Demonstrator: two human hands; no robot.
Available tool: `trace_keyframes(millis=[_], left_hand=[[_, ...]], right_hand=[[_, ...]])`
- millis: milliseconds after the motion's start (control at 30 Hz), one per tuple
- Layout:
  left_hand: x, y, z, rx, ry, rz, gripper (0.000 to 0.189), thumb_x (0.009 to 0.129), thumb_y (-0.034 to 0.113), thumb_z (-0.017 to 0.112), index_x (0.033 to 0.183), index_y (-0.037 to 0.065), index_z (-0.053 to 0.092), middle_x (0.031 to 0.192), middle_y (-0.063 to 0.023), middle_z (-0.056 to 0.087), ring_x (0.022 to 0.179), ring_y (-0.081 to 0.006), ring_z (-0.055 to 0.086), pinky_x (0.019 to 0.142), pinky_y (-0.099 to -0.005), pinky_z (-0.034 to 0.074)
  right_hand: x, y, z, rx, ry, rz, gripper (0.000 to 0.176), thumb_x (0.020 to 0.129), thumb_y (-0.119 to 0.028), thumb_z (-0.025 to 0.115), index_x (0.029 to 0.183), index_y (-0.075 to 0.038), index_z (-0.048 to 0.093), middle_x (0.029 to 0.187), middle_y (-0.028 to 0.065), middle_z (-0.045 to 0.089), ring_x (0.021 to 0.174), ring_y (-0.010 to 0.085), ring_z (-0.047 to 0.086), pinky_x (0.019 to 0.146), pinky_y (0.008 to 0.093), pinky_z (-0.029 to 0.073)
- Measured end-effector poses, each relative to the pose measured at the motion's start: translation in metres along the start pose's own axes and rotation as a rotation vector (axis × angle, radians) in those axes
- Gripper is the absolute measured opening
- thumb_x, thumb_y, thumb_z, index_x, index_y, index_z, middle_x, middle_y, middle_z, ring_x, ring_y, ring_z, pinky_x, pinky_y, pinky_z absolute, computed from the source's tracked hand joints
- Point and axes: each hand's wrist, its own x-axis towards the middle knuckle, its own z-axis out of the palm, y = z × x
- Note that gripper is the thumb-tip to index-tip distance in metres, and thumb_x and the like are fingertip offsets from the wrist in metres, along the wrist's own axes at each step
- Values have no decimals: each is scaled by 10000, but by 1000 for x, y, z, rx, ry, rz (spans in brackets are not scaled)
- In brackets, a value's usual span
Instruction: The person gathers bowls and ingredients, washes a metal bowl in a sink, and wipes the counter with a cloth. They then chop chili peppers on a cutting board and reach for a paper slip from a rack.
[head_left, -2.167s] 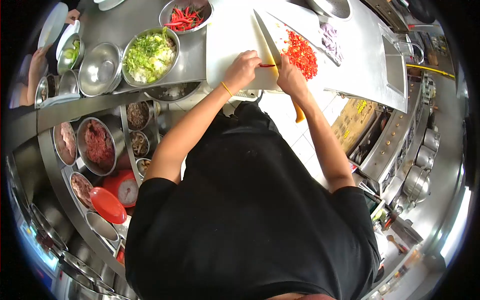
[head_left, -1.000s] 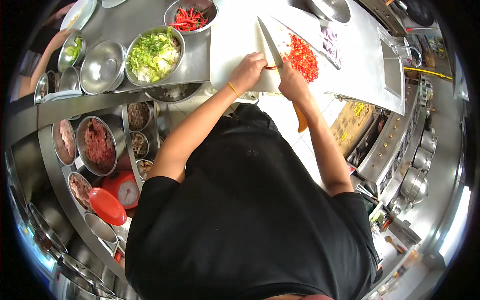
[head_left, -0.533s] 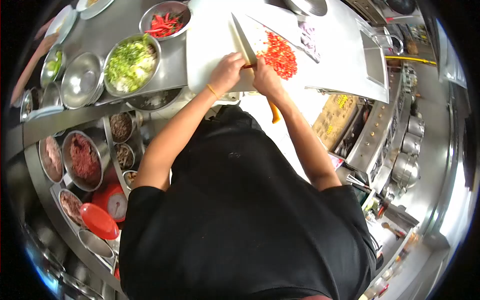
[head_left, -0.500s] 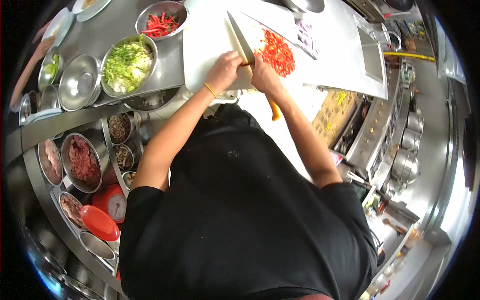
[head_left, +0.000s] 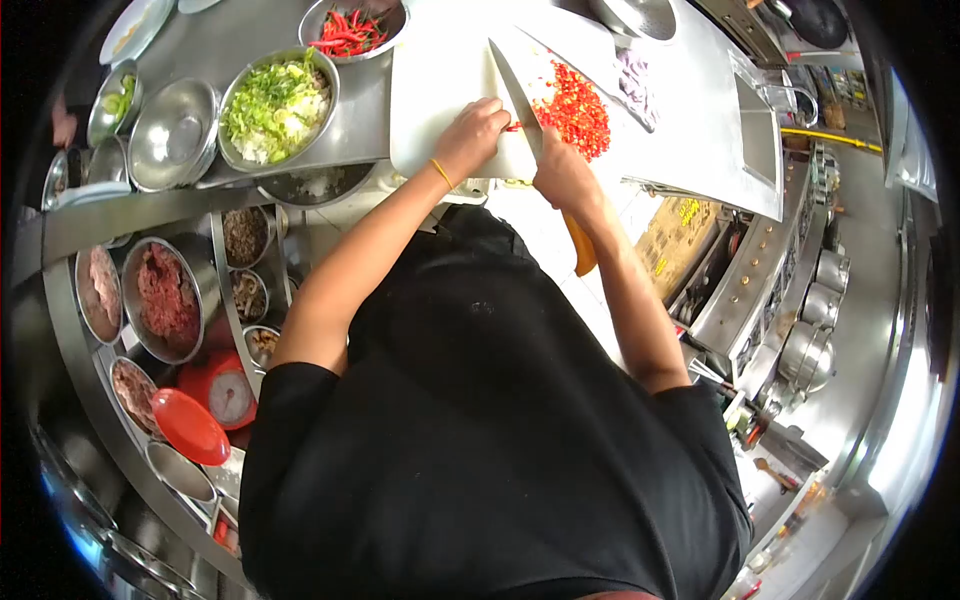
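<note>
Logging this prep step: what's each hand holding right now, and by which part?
Right hand grips the knife at the front of its orange handle; left hand pins a red chili to the cutting board with its fingertips.

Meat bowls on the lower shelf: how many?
3: pale meat bowl far left, mince bowl beside it, third bowl below, by the red lid. More may be hidden.

- A steel counter (head_left: 720, 120) runs across the top.
- A curved steel shelf (head_left: 130, 215) sits lower, at the left.
- White floor tiles (head_left: 540, 220) show below the counter.
- A steel range (head_left: 755, 280) lines the right side, with pots (head_left: 805, 352) beside it.
- Bright light (head_left: 905, 430) glares along the right edge.
</note>
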Motion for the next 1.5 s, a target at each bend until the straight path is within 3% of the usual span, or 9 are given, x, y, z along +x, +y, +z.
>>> trace_keyframes(millis=[200,367,500,700,867,1033,1200,1367,1500], left_hand=[[5,1,-3,-48,37,-3,61,754,11,523,744,11,583,782,-131,530,787,-320,542,716,-392,444],[2,0,1,-32,30,25,70,754,2,510,742,4,579,778,-132,531,787,-322,542,714,-394,444],[7,1,1,-15,3,-17,100,732,10,469,713,24,565,779,-112,527,837,-282,541,763,-379,439],[5,-2,5,-20,5,9,109,741,18,461,714,22,566,789,-114,533,843,-284,542,762,-382,442],[8,1,3,-7,8,-17,85,726,4,477,731,15,561,790,-127,530,839,-295,542,765,-388,444],[7,2,4,-20,56,-8,49,758,6,526,725,-7,560,759,-143,534,784,-320,550,700,-395,451],[7,-6,11,-46,44,-26,70,733,-12,492,719,12,557,782,-141,530,826,-318,539,737,-404,442],[6,-3,5,-23,32,2,37,748,-3,560,730,-8,593,754,-140,553,756,-318,555,677,-395,455],[32,-25,-52,-46,288,23,108,709,-43,558,768,12,631,761,-152,583,742,-329,574,659,-385,461]], right_hand=[[13,9,27,23,141,13,278,711,-2,514,965,48,412,760,313,593,753,451,604,687,512,470],[-6,-2,3,-21,-12,53,266,723,-15,514,959,53,413,770,317,592,757,453,604,683,512,469],[14,8,29,12,104,24,229,724,2,486,938,54,421,712,306,585,714,458,597,662,520,463],[-1,5,13,-21,30,42,272,701,9,506,955,62,424,788,307,590,818,458,589,724,510,453],[15,10,31,84,136,8,252,713,14,474,956,63,430,759,309,589,762,452,595,699,508,460],[3,12,25,2,36,24,202,733,-12,460,923,41,419,734,315,585,724,457,592,670,517,462],[14,14,40,89,190,-23,215,739,-18,460,942,43,424,715,294,592,695,447,593,650,516,458],[5,16,27,99,86,20,180,767,-4,469,924,67,417,728,322,567,733,473,572,667,522,442],[5,32,45,118,193,-6,241,801,-76,497,982,66,426,712,318,571,683,445,594,621,476,473]])
